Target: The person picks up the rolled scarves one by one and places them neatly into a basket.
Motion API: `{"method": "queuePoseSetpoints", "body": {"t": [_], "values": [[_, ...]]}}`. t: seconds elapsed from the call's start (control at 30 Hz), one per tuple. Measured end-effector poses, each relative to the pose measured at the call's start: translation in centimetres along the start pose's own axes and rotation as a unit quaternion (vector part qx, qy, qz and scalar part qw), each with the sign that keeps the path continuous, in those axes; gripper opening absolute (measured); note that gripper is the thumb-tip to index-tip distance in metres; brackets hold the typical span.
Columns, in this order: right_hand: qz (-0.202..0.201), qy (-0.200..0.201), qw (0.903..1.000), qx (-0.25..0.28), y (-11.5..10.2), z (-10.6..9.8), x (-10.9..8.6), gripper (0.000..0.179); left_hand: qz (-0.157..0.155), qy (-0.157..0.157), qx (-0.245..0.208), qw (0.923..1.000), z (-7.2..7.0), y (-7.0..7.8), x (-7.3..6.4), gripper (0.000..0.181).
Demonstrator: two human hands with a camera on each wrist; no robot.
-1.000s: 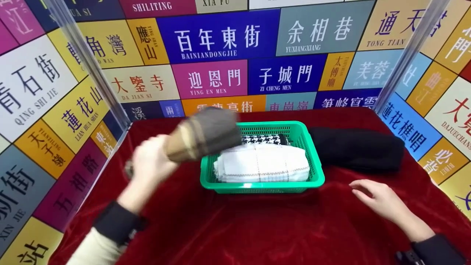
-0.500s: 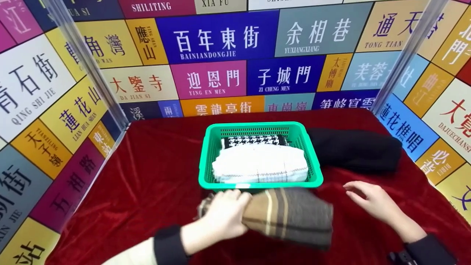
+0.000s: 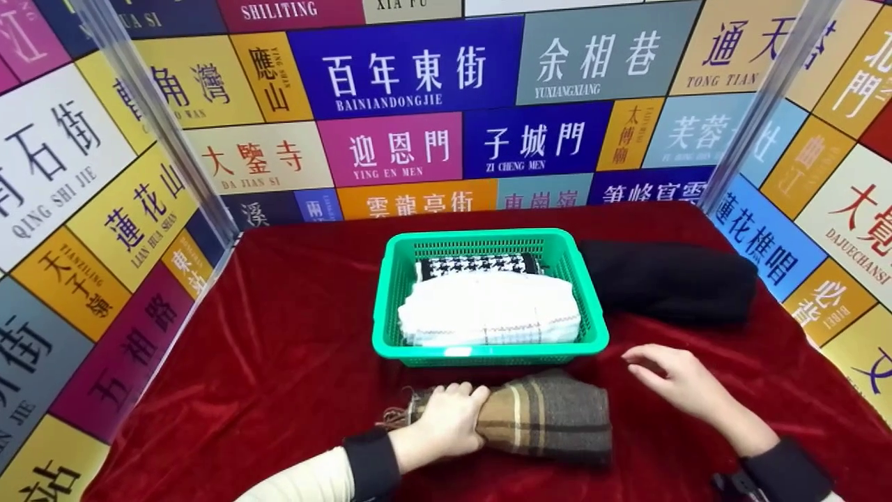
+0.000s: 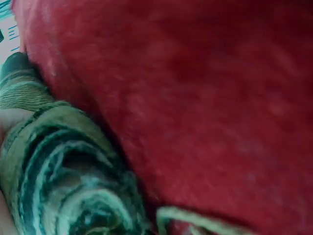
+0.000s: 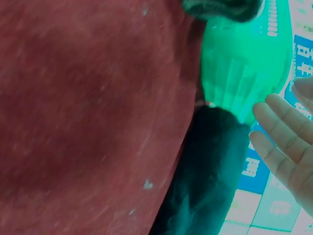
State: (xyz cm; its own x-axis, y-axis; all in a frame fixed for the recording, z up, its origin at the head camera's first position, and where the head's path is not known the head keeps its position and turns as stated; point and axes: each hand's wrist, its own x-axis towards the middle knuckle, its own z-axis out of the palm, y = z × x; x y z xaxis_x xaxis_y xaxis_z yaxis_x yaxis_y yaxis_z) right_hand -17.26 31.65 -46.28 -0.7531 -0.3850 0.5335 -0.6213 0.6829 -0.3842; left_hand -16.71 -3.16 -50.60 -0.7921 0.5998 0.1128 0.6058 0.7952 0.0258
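Observation:
A rolled brown plaid scarf (image 3: pixel 557 418) with a fringed end lies on the red velvet cloth in front of the basket. My left hand (image 3: pixel 449 422) grips it near the fringe, fingers over the top. In the left wrist view the rolled end of the scarf (image 4: pixel 83 181) shows its spiral layers. My right hand (image 3: pixel 679 380) is held above the cloth to the right of the scarf, holding nothing, its fingers loosely bent; in the right wrist view its fingers (image 5: pixel 283 127) are spread a little.
A green plastic basket (image 3: pixel 596 328) stands behind the scarf. Inside it are a white checked folded cloth (image 3: pixel 491 307) and a black-and-white houndstooth roll (image 3: pixel 477 265). A black rolled cloth (image 3: pixel 672 282) lies right of the basket. Sign-covered walls (image 3: pixel 418 77) enclose the back and sides.
My left hand has carried the scarf from the left of the basket, rightward and down, to the cloth in front of it. My right hand has shifted slightly left.

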Motion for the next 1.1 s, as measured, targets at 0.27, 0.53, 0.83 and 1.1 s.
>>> {"method": "queuePoseSetpoints", "body": {"t": [0.27,0.53,0.83,1.1], "values": [[-0.102,-0.186,0.977,0.022,-4.1,2.7,1.4,0.043,-0.005,-0.014,0.022,0.9996,-0.4,-0.2,-0.4,0.068],[-0.04,-0.353,0.9341,-0.038,-5.8,5.6,1.7,0.098,-0.015,-0.076,0.032,0.9965,-1.7,-1.9,-2.0,0.096],[-0.015,-0.405,0.9131,-0.048,-5.4,6.0,1.6,0.105,-0.007,-0.092,-0.036,0.995,-1.3,-4.0,-3.5,0.091],[-0.001,-0.398,0.9175,-0.004,-4.4,6.5,1.5,0.097,0.006,-0.07,-0.092,0.9932,-1.0,-4.4,-3.2,0.074]]}}
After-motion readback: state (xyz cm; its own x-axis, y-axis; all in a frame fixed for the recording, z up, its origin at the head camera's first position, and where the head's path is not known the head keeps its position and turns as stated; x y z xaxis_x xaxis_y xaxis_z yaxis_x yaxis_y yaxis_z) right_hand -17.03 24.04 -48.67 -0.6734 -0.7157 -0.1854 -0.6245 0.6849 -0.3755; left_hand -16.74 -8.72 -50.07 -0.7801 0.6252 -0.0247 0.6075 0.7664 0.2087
